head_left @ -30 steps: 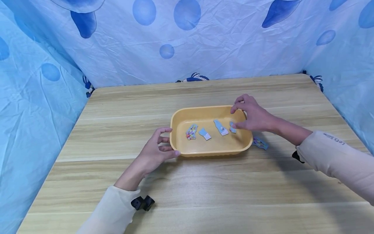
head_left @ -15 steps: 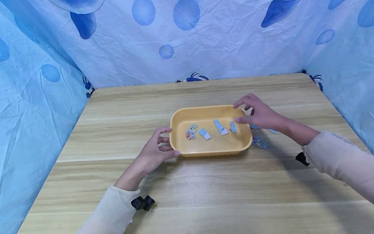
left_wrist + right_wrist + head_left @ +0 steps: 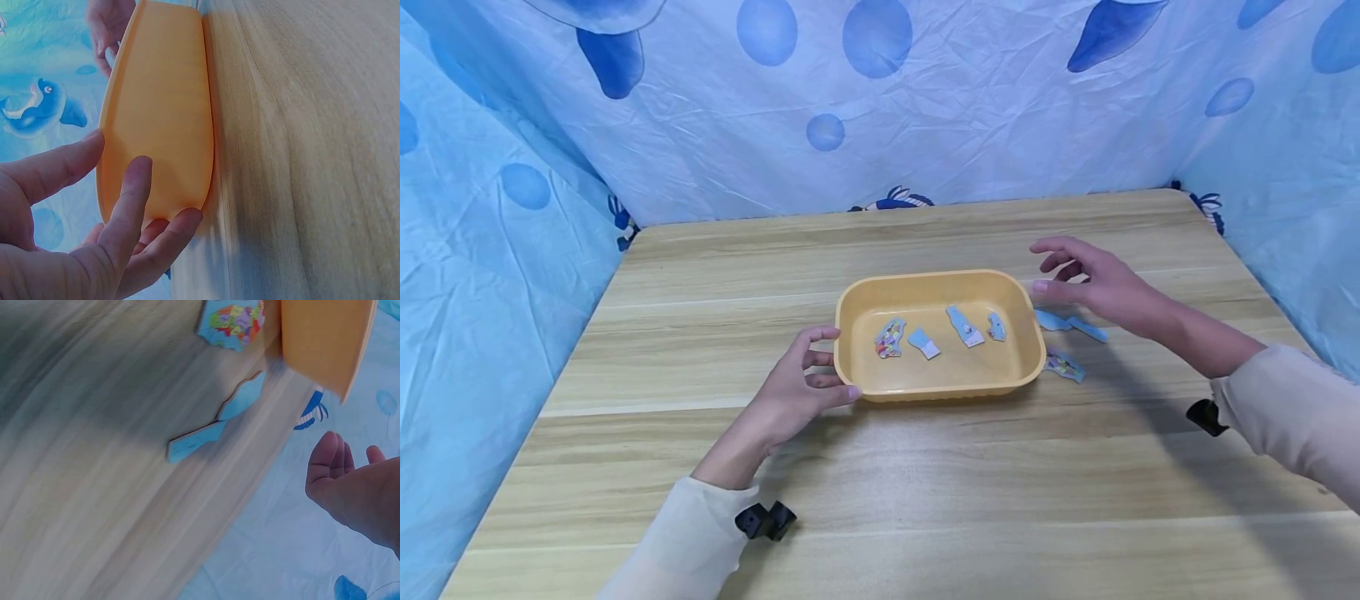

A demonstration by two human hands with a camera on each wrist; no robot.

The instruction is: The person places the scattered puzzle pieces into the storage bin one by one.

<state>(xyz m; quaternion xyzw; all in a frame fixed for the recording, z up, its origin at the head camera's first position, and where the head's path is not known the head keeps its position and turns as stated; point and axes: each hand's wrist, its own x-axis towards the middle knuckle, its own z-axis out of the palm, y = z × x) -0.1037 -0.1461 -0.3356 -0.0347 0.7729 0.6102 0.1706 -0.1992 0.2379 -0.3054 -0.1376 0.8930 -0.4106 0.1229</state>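
Note:
A yellow plastic tray (image 3: 940, 393) stands on the table, with several small blue and patterned puzzle-like pieces inside, among them a colourful piece (image 3: 891, 338) at the left and a blue-and-white piece (image 3: 964, 326). Against the tray's left end rests my left hand (image 3: 793, 385), its spread fingertips and thumb touching wall and rim. Beyond the tray's right end, my right hand (image 3: 1097, 283) hovers with loosely bent fingers and nothing visible between them. Beneath and beside it lie two plain blue pieces (image 3: 242, 397) and a colourful piece (image 3: 232, 324) on the wood.
The wooden table (image 3: 880, 492) extends around the tray on every side. Blue curtains with bubble and dolphin prints (image 3: 880, 125) hang behind and at both sides. Small black devices (image 3: 765, 522) sit at the sleeve cuffs.
My right hand has drawn back rightward from over the tray, uncovering the blue pieces on the table and a small piece inside. The left hand and tray have stayed put.

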